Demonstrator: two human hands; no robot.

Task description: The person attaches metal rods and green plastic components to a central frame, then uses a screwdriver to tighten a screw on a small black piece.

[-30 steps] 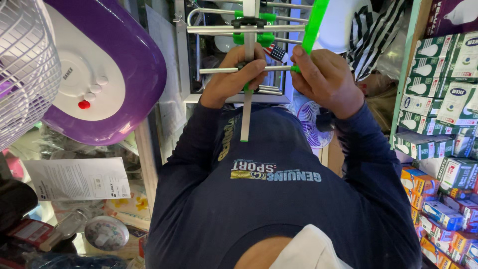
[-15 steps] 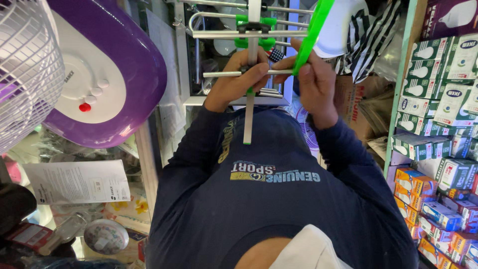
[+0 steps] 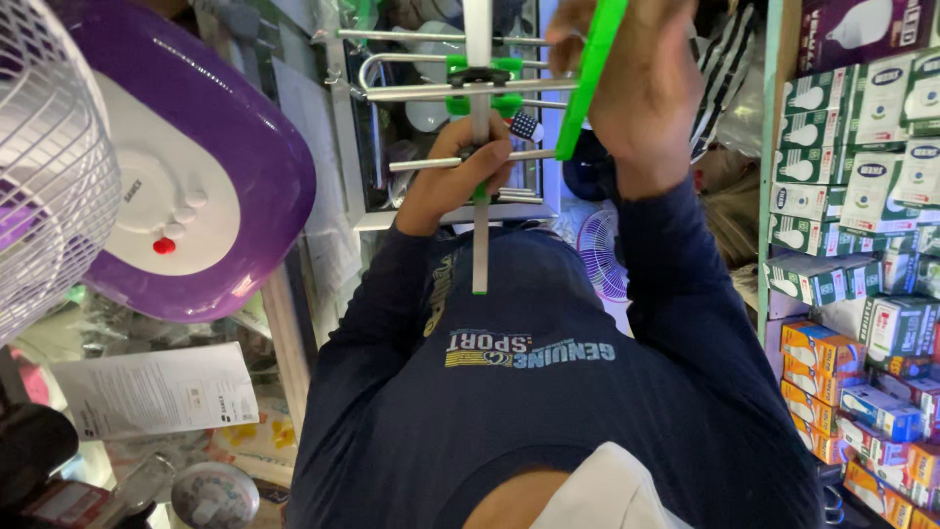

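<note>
Hands work high on a metal TV antenna (image 3: 479,147). Left hand (image 3: 460,171) is closed around the antenna's long central bar, fingers wrapped just under the short cross rod (image 3: 431,162) and near the green plastic clamps (image 3: 480,86). Right hand (image 3: 636,88) is closed on a bright green plastic strip (image 3: 590,78), which runs slantwise from its fingertips down to the end of that cross rod. Compared with one second ago, the right hand is now higher and more in front of the lens, and the strip's lower end sits closer against the rod; so the green piece seems to be getting lined up on the antenna. Beside the left fingers, further out, hangs a purple-and-white water heater (image 3: 186,186); beyond the right hand stand shelves of bulb boxes (image 3: 862,147).
</note>
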